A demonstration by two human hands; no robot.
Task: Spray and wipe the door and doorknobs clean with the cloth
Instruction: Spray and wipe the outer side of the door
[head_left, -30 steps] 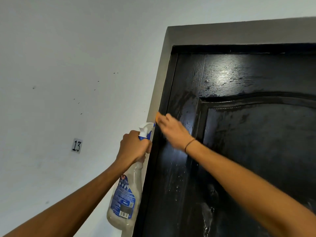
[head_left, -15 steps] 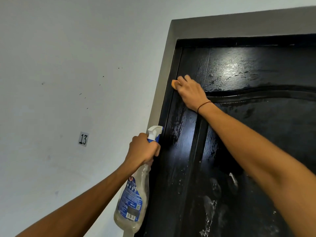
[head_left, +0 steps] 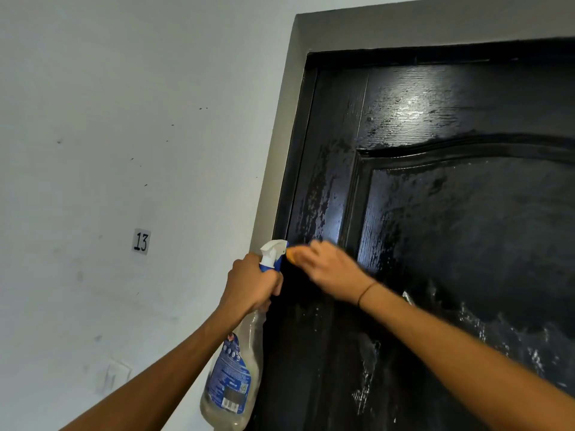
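Cloudy plastic comes first: the bottle (head_left: 231, 381) hangs nearest me, pale liquid inside, a blue label with small print and a barcode on its side, and a white and blue trigger head on top. My left hand (head_left: 250, 284) grips its neck, fingers curled round it just below the trigger, and holds it upright in front of the frame (head_left: 281, 126), just left of the door's edge.

Just right of the nozzle, my right hand (head_left: 331, 273) presses against the door (head_left: 451, 228) near its left edge. The hand is blurred. An orange cloth (head_left: 292, 255) peeks out past the fingertips, and the fingers lie over it; I cannot tell whether they curl round it or lie flat. A thin dark band sits on that wrist.

The door is black and glossy, with a wood-grain texture and a raised arched panel. Wet streaks and whitish foam marks run over its lower part and along the left stile, and light glares off the upper section. No knob is in view.

Farther off, the grey frame borders the door. The white wall (head_left: 109, 135) to the left carries small dark specks, a tag (head_left: 141, 241) reading 13, and a pale switch (head_left: 113, 376) lower down.
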